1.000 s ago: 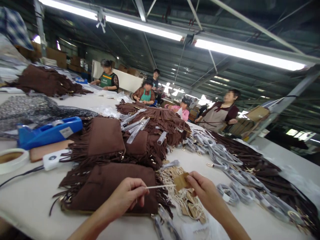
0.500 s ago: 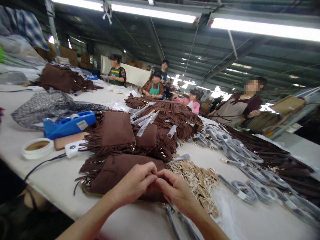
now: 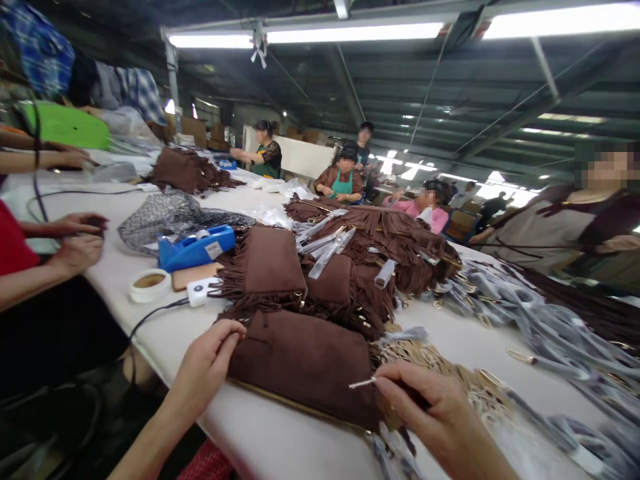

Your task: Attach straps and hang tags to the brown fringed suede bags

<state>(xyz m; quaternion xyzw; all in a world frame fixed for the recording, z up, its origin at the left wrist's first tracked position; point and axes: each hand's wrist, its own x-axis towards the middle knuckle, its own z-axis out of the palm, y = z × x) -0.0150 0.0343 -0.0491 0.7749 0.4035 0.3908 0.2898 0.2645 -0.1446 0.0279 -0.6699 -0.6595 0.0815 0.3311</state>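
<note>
A dark brown fringed bag (image 3: pixel 305 363) lies flat in front of me, a gold zipper along its near edge. At its left end is my left hand (image 3: pixel 213 357), thumb and fingers pinched together. What they grip is hidden, though a thin dark strand runs from the fingertips over the bag. Over the bag's right end, my right hand (image 3: pixel 430 403) pinches a thin white string (image 3: pixel 363 383), its short end poking out leftward. Partly behind that hand lies a pile of tan tags with white loops (image 3: pixel 450 370).
More brown fringed bags (image 3: pixel 273 260) are heaped beyond. At left are a blue tape dispenser (image 3: pixel 200 247), a tape roll (image 3: pixel 149 285) and a white corded box (image 3: pixel 200 291). Wrapped grey straps (image 3: pixel 530 320) spread to the right. A co-worker's hands (image 3: pixel 80 243) are at the left edge.
My hands, together over the bag before, have moved apart to its two ends. The white string now shows in my right hand. The view has swung left, bringing in a co-worker's hands.
</note>
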